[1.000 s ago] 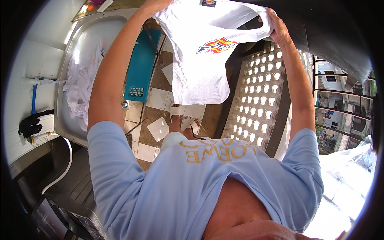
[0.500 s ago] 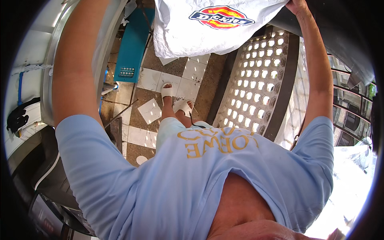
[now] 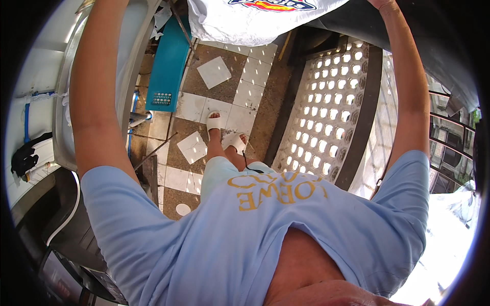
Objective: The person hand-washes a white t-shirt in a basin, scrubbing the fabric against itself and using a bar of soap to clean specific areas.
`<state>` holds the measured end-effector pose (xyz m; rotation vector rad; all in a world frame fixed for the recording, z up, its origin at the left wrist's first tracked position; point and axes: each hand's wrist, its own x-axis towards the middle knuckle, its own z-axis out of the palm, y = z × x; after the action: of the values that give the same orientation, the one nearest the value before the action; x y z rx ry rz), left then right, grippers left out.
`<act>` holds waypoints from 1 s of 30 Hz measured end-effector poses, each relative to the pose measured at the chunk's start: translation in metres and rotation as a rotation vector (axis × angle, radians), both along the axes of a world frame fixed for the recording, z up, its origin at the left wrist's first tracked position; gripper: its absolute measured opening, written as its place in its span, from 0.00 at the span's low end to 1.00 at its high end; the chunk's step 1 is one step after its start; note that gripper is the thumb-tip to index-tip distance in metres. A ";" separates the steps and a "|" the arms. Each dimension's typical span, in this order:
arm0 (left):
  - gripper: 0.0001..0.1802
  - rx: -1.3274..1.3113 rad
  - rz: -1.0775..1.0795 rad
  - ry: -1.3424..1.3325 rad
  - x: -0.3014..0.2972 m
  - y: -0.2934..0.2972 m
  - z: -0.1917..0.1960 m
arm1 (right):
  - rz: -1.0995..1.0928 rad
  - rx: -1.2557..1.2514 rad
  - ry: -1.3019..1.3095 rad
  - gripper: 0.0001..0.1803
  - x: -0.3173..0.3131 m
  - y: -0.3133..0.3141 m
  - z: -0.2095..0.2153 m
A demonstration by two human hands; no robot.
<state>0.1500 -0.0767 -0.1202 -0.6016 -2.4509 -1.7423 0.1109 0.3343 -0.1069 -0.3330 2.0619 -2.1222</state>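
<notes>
A wrinkled white cloth (image 3: 245, 23) with a red, yellow and dark blue printed emblem hangs at the top edge, its lower hem bunched and most of it out of view. My right hand (image 3: 382, 3) is cut off by the top edge. It appears closed on the right corner of the cloth, though its fingers barely show. My left forearm (image 3: 97, 86) reaches up past the top edge, so my left hand is hidden. Both arms are raised and spread.
To the left are a pale metal basin (image 3: 135, 66) and a teal panel (image 3: 171, 61). A pierced block wall (image 3: 321, 107) stands on the right, with a dark sheet (image 3: 429, 46) above it. Loose tiles (image 3: 214, 72) lie on the patchy floor. A thin rod (image 3: 155, 151) slants near my legs.
The white cloth has gone up and slightly left, so less of it and its emblem shows. Both arms reach farther up, and more of the floor is visible.
</notes>
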 end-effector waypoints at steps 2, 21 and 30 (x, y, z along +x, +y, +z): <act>0.17 0.089 -0.086 -0.067 0.074 0.043 0.000 | 0.098 -0.110 0.021 0.20 0.005 0.010 -0.005; 0.30 0.730 -0.326 -0.225 0.271 0.269 -0.167 | 0.063 -0.021 -0.459 0.17 -0.015 0.122 -0.120; 0.33 0.729 -0.479 -0.273 0.282 0.289 -0.186 | 0.111 -0.065 -0.597 0.21 0.017 0.114 -0.133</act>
<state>0.4325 0.2120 -0.3058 -0.9384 -1.6399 -2.8395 0.1274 0.4486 -0.2396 0.1643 1.5943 -1.9164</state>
